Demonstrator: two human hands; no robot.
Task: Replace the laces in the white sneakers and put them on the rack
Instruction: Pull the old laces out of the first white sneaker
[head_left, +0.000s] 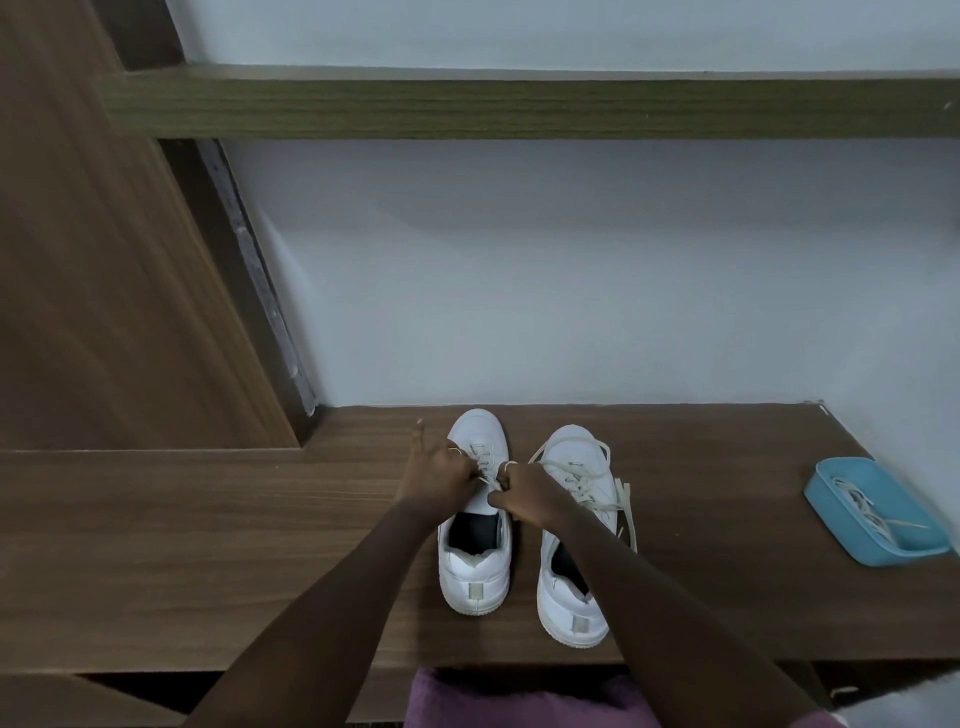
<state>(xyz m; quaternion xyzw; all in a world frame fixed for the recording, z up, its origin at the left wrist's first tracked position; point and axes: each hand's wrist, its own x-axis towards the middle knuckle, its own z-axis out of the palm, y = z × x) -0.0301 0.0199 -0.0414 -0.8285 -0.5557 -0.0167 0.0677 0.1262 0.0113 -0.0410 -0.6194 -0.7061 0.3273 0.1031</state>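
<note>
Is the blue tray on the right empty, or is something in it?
Not empty. The blue tray holds a loose tangle of pale laces, lying inside its walls on the wooden surface.

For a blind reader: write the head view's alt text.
Left hand and right hand pinch the off-white lace of a white sneaker on a brown wooden table. A second white sneaker stands beside it, loosely laced; a blue plastic tray holds more laces.

Lace (491, 483) of left sneaker (475, 566): mostly covered by left hand (439, 467) and right hand (524, 496); any knot cannot be told.
Right sneaker (571, 467): heel opening partly behind the right forearm (623, 561).
Loose laces (862, 506) in blue tray (836, 527): blurred, number unclear.
Purple cloth (519, 699): cut by lower edge.
</note>
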